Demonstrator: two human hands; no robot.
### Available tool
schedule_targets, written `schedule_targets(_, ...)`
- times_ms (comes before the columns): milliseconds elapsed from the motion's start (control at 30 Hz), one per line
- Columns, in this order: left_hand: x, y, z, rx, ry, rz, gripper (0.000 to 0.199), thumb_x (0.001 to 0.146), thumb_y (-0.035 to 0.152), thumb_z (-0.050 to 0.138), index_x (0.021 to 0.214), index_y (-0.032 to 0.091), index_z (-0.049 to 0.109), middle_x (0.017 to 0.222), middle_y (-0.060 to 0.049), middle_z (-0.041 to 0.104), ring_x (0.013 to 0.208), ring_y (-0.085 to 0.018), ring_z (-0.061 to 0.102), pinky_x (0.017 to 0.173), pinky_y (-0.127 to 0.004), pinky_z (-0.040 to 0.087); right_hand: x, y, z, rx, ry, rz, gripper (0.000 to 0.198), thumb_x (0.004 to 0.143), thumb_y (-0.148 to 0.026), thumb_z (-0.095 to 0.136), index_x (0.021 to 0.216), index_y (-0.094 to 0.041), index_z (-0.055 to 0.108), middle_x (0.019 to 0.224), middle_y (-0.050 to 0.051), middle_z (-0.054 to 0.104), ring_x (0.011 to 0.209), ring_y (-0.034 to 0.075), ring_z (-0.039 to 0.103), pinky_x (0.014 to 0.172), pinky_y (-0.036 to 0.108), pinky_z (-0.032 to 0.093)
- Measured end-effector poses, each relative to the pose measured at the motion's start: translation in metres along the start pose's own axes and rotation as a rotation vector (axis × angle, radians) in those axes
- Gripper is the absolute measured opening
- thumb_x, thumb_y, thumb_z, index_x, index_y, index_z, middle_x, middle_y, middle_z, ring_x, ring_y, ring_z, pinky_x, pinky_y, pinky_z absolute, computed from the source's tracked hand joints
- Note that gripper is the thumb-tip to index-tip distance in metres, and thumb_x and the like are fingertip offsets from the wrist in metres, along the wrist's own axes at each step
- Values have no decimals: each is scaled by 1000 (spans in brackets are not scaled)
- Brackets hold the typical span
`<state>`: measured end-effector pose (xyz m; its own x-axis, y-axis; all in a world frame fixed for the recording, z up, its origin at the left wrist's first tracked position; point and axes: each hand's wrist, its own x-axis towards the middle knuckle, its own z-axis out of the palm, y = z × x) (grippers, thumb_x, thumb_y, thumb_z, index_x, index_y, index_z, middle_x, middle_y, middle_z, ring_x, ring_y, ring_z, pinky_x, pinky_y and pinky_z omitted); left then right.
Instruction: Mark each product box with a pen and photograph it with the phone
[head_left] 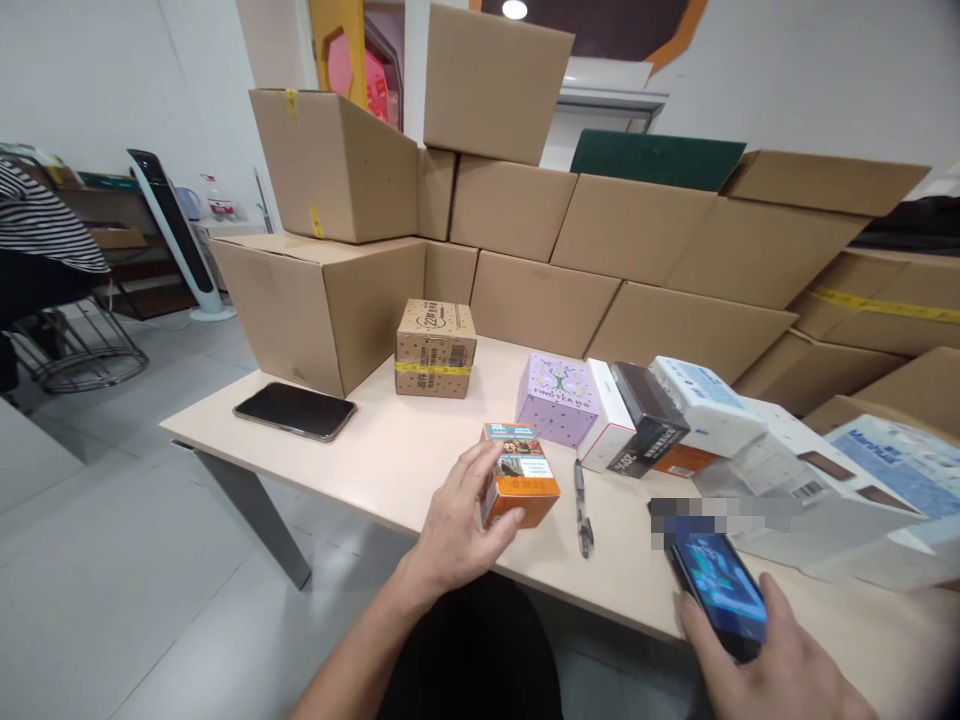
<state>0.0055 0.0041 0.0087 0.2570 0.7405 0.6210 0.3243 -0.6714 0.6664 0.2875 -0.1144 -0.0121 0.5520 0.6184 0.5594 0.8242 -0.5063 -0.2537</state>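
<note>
My left hand [461, 520] is closed around the left and near sides of a small orange box [529, 490] with a blue and white printed top, resting on the table near its front edge. At the lower right, my right hand [780, 670] grips a phone [720, 580] with a lit screen, thumb and fingers along its edges. Part of the phone's far end is blurred out. Between the two hands a pen [582, 510] lies on the table. Just behind the orange box stands a purple patterned box [559, 395].
Beside the purple box are a white box [606, 420], a dark box [649, 420] and a tissue pack [709, 405]. A dark-screened phone [295, 411] lies at the table's left. Behind a small brown carton [435, 350], large cardboard boxes [544, 300] form a wall. A person [49, 220] sits far left.
</note>
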Motion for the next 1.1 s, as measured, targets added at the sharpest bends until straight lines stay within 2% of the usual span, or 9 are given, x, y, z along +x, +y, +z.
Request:
schedule_targets(133, 3, 2, -2, -33, 4, -42, 79, 83, 24, 67, 151, 30, 27, 154, -12, 35, 142, -31, 35, 106, -46, 46, 3, 9, 8, -28, -88, 7, 86, 83, -71, 38, 136, -6, 54, 95, 25, 67, 93, 46, 64, 81, 60, 48)
schedule_targets(267, 4, 3, -2, -29, -9, -106, 83, 82, 24, 67, 153, 30, 23, 153, -12, 35, 138, -30, 39, 107, -47, 44, 2, -4, 5, -18, 33, -58, 78, 84, -69, 45, 133, -10, 58, 115, 31, 61, 104, 51, 59, 78, 66, 45)
schedule_targets(367, 2, 2, -1, -6, -8, -108, 84, 83, 25, 66, 154, 30, 21, 152, -11, 37, 133, -29, 44, 106, -47, 45, 2, -42, -5, 234, 20, -234, 80, 88, -70, 40, 139, -10, 50, 129, 28, 56, 120, 47, 54, 91, 65, 43)
schedule_targets(433, 2, 1, 0, -1, -2, -105, 85, 83, 26, 66, 154, 30, 20, 152, -12, 38, 131, -29, 45, 104, -47, 46, 1, -80, -13, 435, -158, -305, 75, 91, -67, 41, 147, -17, 39, 136, 20, 55, 122, 36, 55, 94, 54, 48)
schedule_targets(600, 1, -3, 2, -46, 15, -81, 83, 82, 25, 66, 152, 29, 23, 149, -12, 40, 128, -29, 48, 102, -48, 47, 3, -169, -26, 434, -411, -397, 74, 90, -63, 47, 151, -23, 35, 133, 18, 54, 112, 33, 61, 88, 49, 51)
schedule_targets(700, -1, -5, -3, -96, -27, -51, 86, 79, 19, 65, 153, 29, 22, 150, -13, 39, 128, -29, 48, 104, -48, 46, 7, -190, -25, 341, -423, -411, 67, 90, -54, 52, 146, -18, 44, 116, 19, 60, 99, 33, 64, 83, 49, 51)
schedule_targets(800, 3, -6, -20, -152, -55, -78, 86, 80, 19, 64, 154, 29, 23, 150, -13, 42, 122, -27, 53, 101, -46, 49, 21, -185, -27, 404, -382, -398, 59, 90, -51, 52, 138, -16, 53, 112, 17, 61, 98, 30, 64, 86, 47, 50)
schedule_targets(967, 56, -9, -61, 228, 207, -98, 57, 86, 35, 61, 141, 27, 47, 143, -11, 46, 134, -32, 41, 112, -55, 36, 73, -179, -34, 503, -97, -321, 68, 85, -59, 54, 137, -15, 55, 115, 18, 59, 105, 30, 59, 91, 46, 48)
schedule_targets(1100, 122, -20, -68, 632, 301, -239, 70, 77, 56, 70, 139, 28, 52, 158, -16, 25, 145, -47, 16, 111, -73, 17, 121, -198, -21, 366, -92, -231, 65, 88, -54, 55, 139, -14, 53, 111, 19, 56, 100, 31, 60, 89, 48, 46)
